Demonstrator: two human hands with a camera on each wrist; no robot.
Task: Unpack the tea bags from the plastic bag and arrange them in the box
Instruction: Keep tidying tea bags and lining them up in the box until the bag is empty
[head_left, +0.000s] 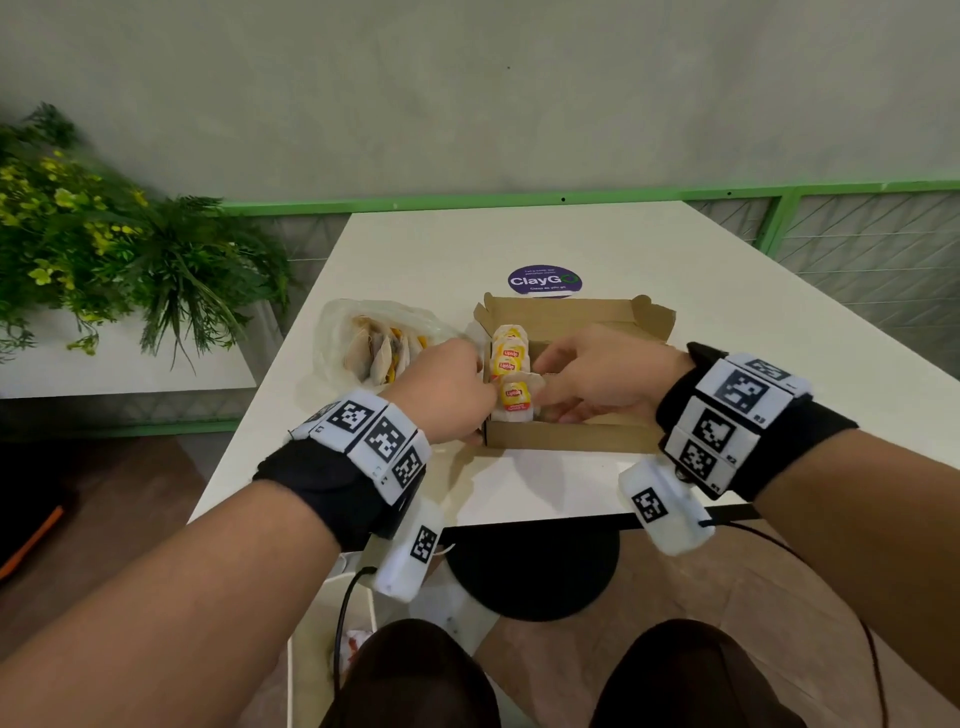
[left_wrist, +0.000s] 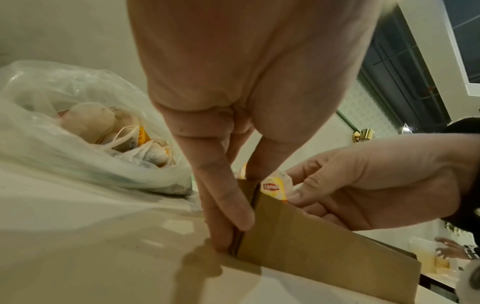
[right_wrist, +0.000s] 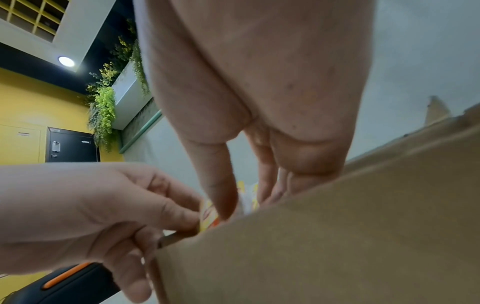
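An open cardboard box (head_left: 571, 441) sits mid-table on the white table (head_left: 727, 312). A row of yellow-tagged tea bags (head_left: 509, 348) stands along its left wall. My left hand (head_left: 452, 389) pinches the box's left wall near the front corner, one finger outside and another inside (left_wrist: 221, 195). My right hand (head_left: 597, 374) reaches into the box and pinches the frontmost tea bag (head_left: 515, 396) between thumb and fingers (right_wrist: 221, 195). Left of the box lies a clear plastic bag (head_left: 343, 332) with several tea bags (head_left: 384, 353) inside.
A purple round ClayGo sticker (head_left: 544, 280) lies on the table behind the box. Green plants (head_left: 104, 249) fill a planter off the table's left side. A black stool (head_left: 530, 571) stands under the near table edge. A green railing (head_left: 779, 208) runs behind.
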